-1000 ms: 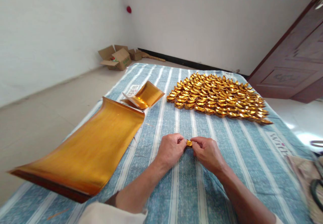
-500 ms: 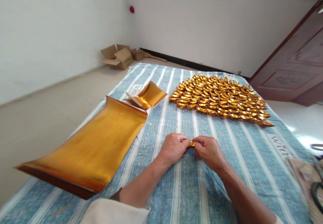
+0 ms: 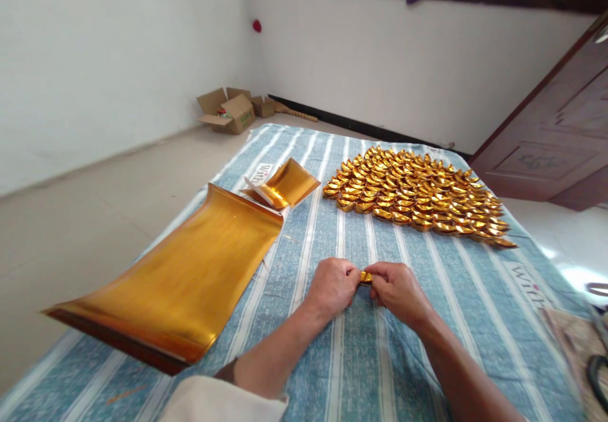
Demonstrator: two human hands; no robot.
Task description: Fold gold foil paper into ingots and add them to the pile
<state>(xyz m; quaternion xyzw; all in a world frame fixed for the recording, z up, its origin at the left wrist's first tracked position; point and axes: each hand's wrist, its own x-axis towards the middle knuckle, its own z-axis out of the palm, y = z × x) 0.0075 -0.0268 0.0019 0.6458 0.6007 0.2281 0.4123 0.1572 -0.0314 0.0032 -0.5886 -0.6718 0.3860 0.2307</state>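
Observation:
A small folded piece of gold foil paper [image 3: 365, 277] is pinched at its two ends, one in each hand, just above the striped cloth. My left hand [image 3: 333, 286] is closed on its left end, and my right hand [image 3: 397, 287] grips the right end. Fingers cover most of the piece; only its shiny middle shows. Beyond my right hand, many gold paper ingots [image 3: 413, 194] sit in tight overlapping rows. To the left lies a large stack of gold foil paper sheets [image 3: 190, 270] with curled ends. Behind it rests a smaller gold sheet stack [image 3: 292, 183], also curled.
A blue-and-white striped cloth [image 3: 304, 352] covers the surface under everything. Scissors with a black handle [image 3: 596, 371] lie at the right edge, partly cut off. Open cardboard boxes [image 3: 230, 115] stand on the floor by the wall. A brown door [image 3: 546, 130] is at the right.
The view has tilted slightly up, so the scene sits a little lower and to the right. Both hands keep their pinch on the gold piece, with a slight shift of the fingers.

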